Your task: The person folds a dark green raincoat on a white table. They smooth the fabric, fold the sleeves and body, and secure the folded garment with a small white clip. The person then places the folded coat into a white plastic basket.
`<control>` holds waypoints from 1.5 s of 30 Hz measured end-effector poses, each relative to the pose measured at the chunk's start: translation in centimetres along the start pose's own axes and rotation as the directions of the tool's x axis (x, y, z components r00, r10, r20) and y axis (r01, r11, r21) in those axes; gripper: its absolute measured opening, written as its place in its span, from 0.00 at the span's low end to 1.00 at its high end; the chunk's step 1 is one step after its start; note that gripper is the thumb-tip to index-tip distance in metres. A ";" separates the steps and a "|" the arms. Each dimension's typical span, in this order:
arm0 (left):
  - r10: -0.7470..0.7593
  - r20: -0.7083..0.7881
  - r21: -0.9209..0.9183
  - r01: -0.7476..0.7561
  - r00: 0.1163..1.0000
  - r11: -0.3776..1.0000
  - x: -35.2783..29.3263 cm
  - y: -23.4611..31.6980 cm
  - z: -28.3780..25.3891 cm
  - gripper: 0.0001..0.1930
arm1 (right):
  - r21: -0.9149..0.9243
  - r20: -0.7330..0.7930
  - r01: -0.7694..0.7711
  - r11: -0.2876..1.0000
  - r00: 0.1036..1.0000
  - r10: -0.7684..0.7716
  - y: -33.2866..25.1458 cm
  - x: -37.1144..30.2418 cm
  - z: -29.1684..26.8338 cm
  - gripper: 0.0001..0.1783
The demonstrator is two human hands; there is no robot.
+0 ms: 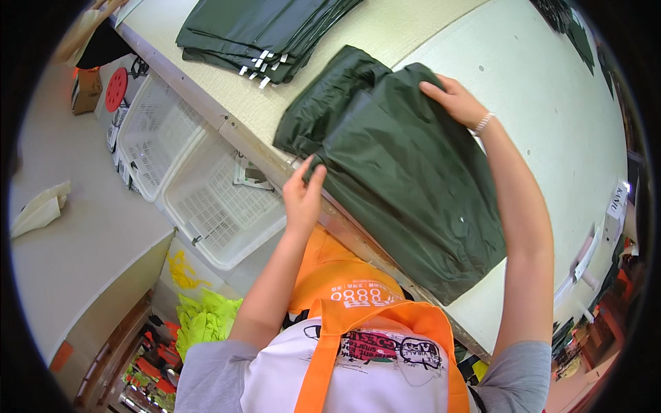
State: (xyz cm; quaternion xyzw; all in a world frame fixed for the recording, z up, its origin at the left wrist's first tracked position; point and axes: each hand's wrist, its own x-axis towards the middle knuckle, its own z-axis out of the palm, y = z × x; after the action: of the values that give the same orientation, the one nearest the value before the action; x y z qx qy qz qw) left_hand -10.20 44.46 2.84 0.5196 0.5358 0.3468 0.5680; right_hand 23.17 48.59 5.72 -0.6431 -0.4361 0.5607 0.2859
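Observation:
A dark green garment [406,172] of thin, slightly shiny fabric lies folded across the table, with a gathered part [330,96] at its far left end. Its lower end reaches the table's near edge. My left hand [303,196] pinches the garment's left edge between thumb and fingers, just over the table rim. At the far right corner of the fabric, my right hand [458,102] grips the edge; the thumb shows and some fingertips are hidden.
A stack of folded dark green garments [261,38] with small white tags sits farther back on the table [544,138]. Two white plastic baskets [220,199] stand below the left edge, one holding a packet. Bright yellow fabric [203,320] lies lower left. Another person's arm [82,31] shows far left.

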 end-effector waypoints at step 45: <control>-0.225 0.229 -0.278 0.286 0.947 0.917 -4.3 -5.5 -1.1 0.04 | -0.683 0.632 0.719 0.126 0.669 -0.391 -1.2 -1.3 12.4 0.23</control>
State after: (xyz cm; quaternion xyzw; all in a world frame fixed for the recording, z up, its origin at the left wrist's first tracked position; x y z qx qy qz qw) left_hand -12.97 39.37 -1.22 0.3813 0.4812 0.2964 0.7316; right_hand 10.88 46.47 4.77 -0.3785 -0.9108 0.1648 0.0072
